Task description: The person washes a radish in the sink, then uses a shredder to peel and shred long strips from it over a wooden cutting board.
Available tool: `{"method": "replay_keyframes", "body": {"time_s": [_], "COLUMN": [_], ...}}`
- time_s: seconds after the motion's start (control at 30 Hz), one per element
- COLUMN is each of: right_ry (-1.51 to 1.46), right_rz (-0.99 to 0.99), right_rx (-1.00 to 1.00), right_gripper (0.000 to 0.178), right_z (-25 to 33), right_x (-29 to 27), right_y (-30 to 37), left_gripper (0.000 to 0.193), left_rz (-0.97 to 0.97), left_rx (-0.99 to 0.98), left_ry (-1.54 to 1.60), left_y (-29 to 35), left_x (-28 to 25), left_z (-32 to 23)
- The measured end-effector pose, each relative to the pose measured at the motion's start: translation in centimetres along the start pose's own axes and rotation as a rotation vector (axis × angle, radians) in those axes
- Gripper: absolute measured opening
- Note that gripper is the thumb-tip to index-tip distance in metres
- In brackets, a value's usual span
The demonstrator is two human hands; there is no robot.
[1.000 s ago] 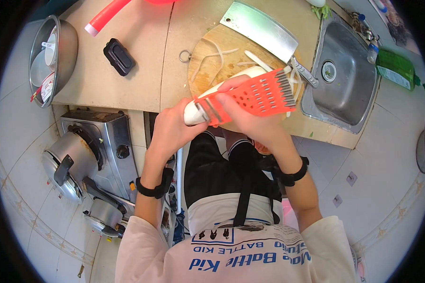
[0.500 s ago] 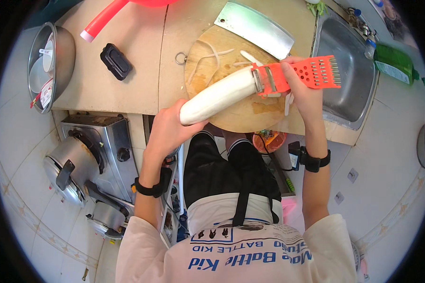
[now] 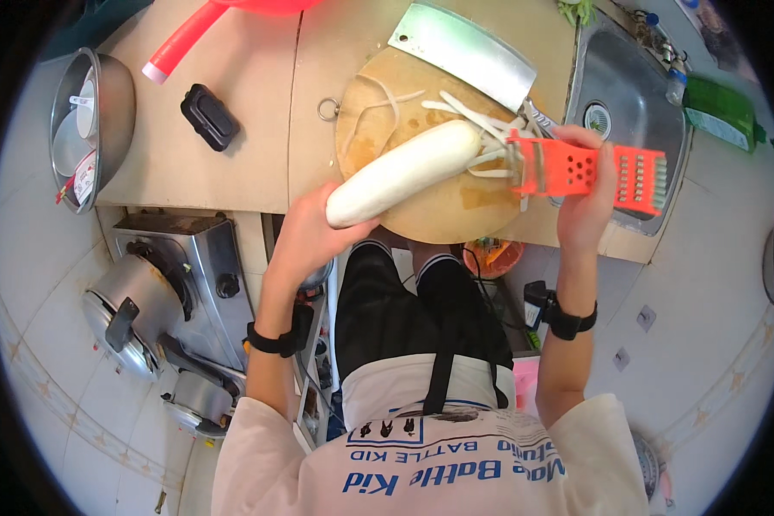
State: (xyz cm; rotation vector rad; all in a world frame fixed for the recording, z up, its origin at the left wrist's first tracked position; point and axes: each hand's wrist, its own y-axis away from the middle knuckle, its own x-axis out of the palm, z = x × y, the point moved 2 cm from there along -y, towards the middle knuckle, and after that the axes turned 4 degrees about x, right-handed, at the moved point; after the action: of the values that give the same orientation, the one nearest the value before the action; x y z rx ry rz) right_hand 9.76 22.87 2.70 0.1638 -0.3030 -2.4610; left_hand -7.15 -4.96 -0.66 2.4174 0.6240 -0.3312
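Note:
My left hand (image 3: 311, 230) is closed round the near end of a long white radish (image 3: 402, 174), which slants up to the right over a round wooden cutting board (image 3: 447, 219). In my right hand (image 3: 586, 193) is an orange multi-purpose peeler-grater (image 3: 562, 168), gripped by its middle. Its blade end is just past the radish's far end, apart from it. Pale strips of peel (image 3: 466, 112) lie on the board between radish and peeler, with a few thin ones at the board's left. A broad cleaver (image 3: 466, 53) lies across the board's far edge.
To the right is a steel sink (image 3: 632, 103) with a green bottle (image 3: 721, 113) beyond it. A black case (image 3: 209, 117), a red-handled item (image 3: 185, 39) and a steel basin (image 3: 116, 129) with bowls stand on the left counter. Below are a gas stove (image 3: 199, 271) and pots.
My right hand has drawn the peeler off the radish's far end, to the right and slightly nearer. More peel strips now show on the board. My left hand holds almost still.

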Motion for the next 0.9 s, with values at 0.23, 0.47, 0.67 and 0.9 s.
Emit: {"method": "replay_keyframes", "body": {"time_s": [0.23,0.47,0.67,0.9], "right_ry": [0.300,0.535,0.111,0.100], "right_rz": [0.615,0.615,0.363,0.141], "right_rx": [-0.307,-0.403,0.022,0.206], "right_gripper": [0.050,0.045,0.055,0.056], "right_z": [0.6,-0.3,-3.0,-2.1], "right_x": [7.7,8.0,3.8,3.0], "right_y": [4.4,5.0,3.8,6.8], "left_gripper": [0.043,0.045,0.043,0.044], "left_rz": [-0.005,0.010,0.017,0.064], "left_rx": [0.000,0.014,0.112,0.074], "left_ry": [0.008,0.038,0.046,0.036], "left_y": [-0.3,-0.1,-0.3,-0.2], "left_x": [-0.2,-0.5,-0.5,-0.9], "left_z": [0.0,-0.1,0.6,0.5]}}
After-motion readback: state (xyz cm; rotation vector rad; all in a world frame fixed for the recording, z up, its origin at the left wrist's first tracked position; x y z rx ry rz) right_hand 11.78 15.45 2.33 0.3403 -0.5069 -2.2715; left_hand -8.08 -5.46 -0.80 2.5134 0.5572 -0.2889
